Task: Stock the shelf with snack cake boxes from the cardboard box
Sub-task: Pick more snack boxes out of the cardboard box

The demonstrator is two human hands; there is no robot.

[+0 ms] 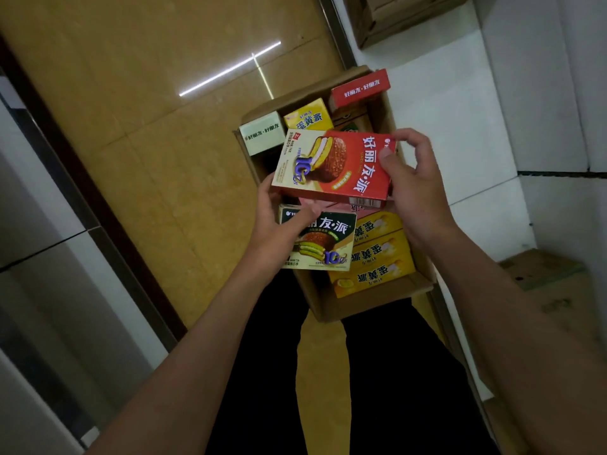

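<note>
While an open brown cardboard carton [377, 307] of snack cakes sits on the floor between the person's feet, the right hand [414, 188] pinches a flat red-and-cream snack cake box [335, 165] by its three o'clock edge above it. The left hand [279, 224] steadies the nine o'clock corner, thumb pressing a green-and-cream box [325, 241] beneath. Lifted face-up, it appears ready for shelving.

Bare forearms without sleeves, left grip [279, 231] and right grip [414, 188] ungloved, black trousers [262, 372] below.
</note>
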